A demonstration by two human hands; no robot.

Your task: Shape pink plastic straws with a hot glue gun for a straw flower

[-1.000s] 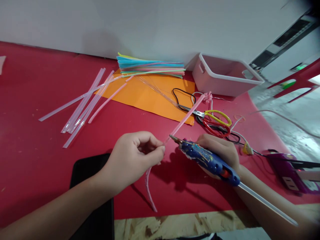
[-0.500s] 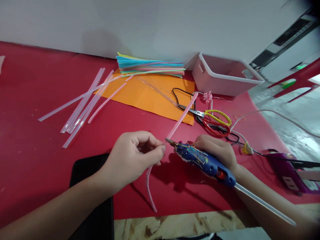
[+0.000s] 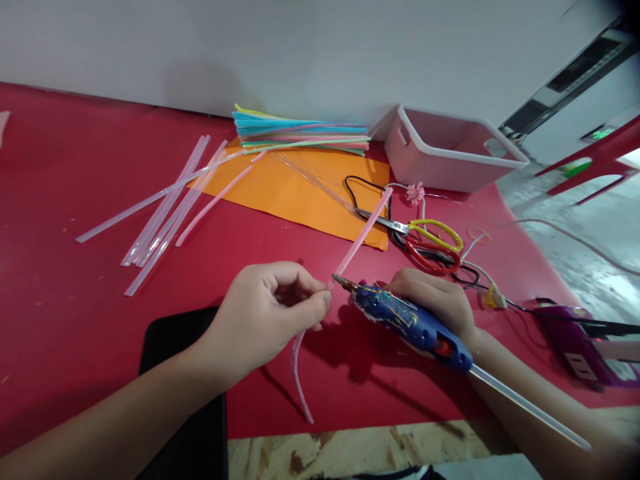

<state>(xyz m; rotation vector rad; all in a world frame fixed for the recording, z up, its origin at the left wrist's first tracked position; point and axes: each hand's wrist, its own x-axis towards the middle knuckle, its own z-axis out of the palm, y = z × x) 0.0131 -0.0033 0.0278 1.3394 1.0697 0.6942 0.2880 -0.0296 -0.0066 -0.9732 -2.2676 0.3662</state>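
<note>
Ahead to your right, a pink bin (image 3: 440,167) stands on the red desk (image 3: 65,180) near the pale wall (image 3: 300,53); beyond the desk you see what may be a red stool (image 3: 607,155).

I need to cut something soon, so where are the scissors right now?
In the head view, the scissors lie right of centre, blades over the orange sheet's right edge.

You have moderate, cool light; soft shadows darken the red tabletop (image 3: 75,320) beneath the glue gun (image 3: 400,317), and a faint one marks the pale wall (image 3: 310,53). White glare hits the floor (image 3: 617,287) at your right; that side looks stretched and soft, and a dark blur fills the top right corner.
</note>
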